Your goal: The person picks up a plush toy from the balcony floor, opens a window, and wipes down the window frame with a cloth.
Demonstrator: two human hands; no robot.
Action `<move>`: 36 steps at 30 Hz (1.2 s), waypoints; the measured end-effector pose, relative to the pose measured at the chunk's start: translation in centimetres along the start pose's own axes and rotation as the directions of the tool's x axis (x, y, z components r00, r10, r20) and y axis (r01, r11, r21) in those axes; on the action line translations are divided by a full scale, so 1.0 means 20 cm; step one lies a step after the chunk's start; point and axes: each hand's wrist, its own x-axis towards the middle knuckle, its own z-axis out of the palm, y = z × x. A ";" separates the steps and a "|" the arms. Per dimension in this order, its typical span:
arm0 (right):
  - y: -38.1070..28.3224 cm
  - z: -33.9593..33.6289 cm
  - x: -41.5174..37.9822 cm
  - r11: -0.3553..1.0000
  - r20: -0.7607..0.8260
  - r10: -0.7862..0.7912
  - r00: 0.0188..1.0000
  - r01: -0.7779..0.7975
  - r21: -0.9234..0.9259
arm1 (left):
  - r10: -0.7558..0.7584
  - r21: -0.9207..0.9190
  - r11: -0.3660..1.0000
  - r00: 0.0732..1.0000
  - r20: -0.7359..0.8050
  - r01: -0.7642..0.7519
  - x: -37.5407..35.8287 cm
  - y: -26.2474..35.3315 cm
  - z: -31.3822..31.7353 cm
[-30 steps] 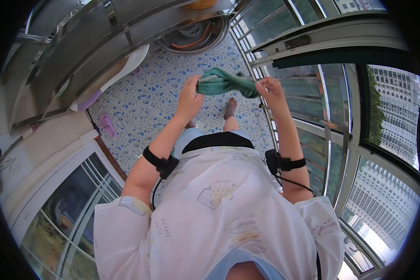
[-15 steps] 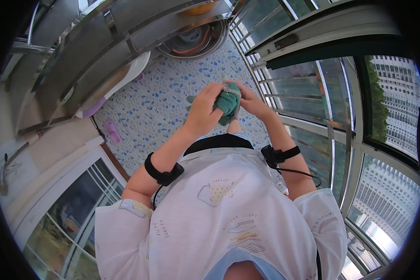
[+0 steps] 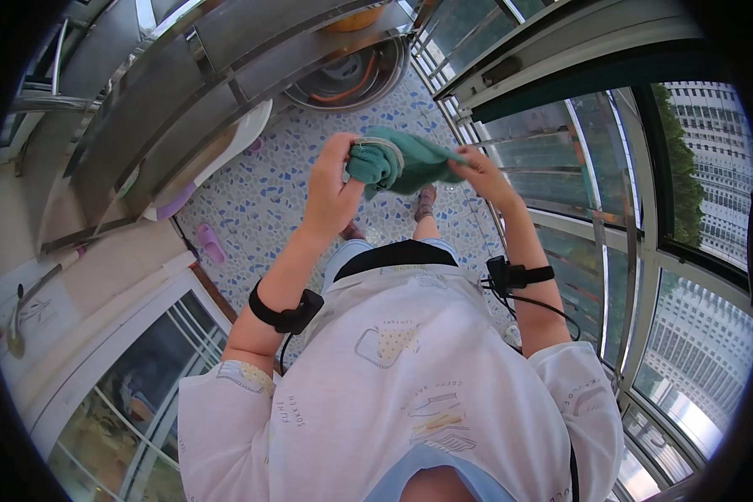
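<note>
A green towel (image 3: 418,161) hangs between my two hands above the patterned floor. Its left part is bunched in a thick roll with a thin pale loop across it, while the right part is drawn out to a narrow end. My left hand (image 3: 330,186) is closed around the rolled part, thumb on the near side. At the other side, my right hand (image 3: 487,177) pinches the towel's narrow end. The inner folds of the roll are hidden.
A metal rack (image 3: 176,92) stands along the upper left, with a steel basin (image 3: 351,94) beneath it. A purple slipper (image 3: 211,243) lies on the floor (image 3: 268,180). Barred windows (image 3: 544,159) run along my right. A glazed door (image 3: 134,376) is at lower left.
My hands were close together around the bunched towel. They have moved apart, my left hand leftward and my right hand rightward, and the towel is now stretched out between them.
</note>
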 end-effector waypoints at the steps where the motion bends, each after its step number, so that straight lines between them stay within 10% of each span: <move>1: 0.04 -0.02 0.00 1.000 -0.001 0.000 1.000 0.000 0.000 | -0.022 0.013 1.000 1.000 -0.011 0.022 0.00 -0.02 0.00; 4: -0.06 -0.02 0.01 0.813 -0.426 0.154 0.892 0.131 0.568 | 0.008 0.076 0.997 1.000 0.017 -0.009 0.02 -0.07 0.00; 10: -0.13 -0.04 0.06 0.182 -0.124 0.258 0.958 0.078 0.980 | -0.024 0.125 0.992 0.997 0.078 0.014 0.01 -0.12 0.10; 14: -0.30 -0.01 0.10 0.343 -0.086 0.437 0.895 -0.077 0.936 | -0.043 0.118 0.992 0.996 0.078 0.034 0.01 -0.15 0.13; 15: -0.25 -0.04 0.11 0.863 -0.088 0.352 0.932 -0.286 0.416 | -0.065 0.130 0.990 0.994 0.088 0.053 0.01 -0.16 0.13; 16: -0.20 -0.07 0.12 0.895 -0.024 0.290 0.957 -0.280 -0.348 | -0.085 0.143 0.987 0.992 0.098 0.070 0.01 -0.17 0.12; 21: -0.21 -0.25 0.07 0.849 -0.163 0.377 0.912 -0.410 -0.332 | -0.126 0.201 0.974 0.985 0.120 0.101 -0.04 -0.20 0.08; 24: -0.25 -0.21 0.00 0.849 0.224 0.507 0.832 -0.528 0.040 | -0.138 0.197 0.974 0.984 0.115 0.113 -0.06 -0.20 0.08; 25: -0.25 -0.19 -0.02 0.850 0.219 0.507 0.834 -0.526 0.037 | -0.148 0.186 0.974 0.983 0.111 0.125 -0.06 -0.21 0.08; 27: -0.29 -0.12 -0.02 0.640 -0.020 0.358 0.934 -0.229 0.733 | -0.138 0.182 0.976 0.985 0.105 0.118 -0.05 -0.18 0.08; 36: -0.26 -0.06 0.10 -0.007 -0.082 0.092 0.992 0.083 0.997 | -0.072 0.165 0.985 0.989 0.131 0.050 -0.04 -0.14 0.10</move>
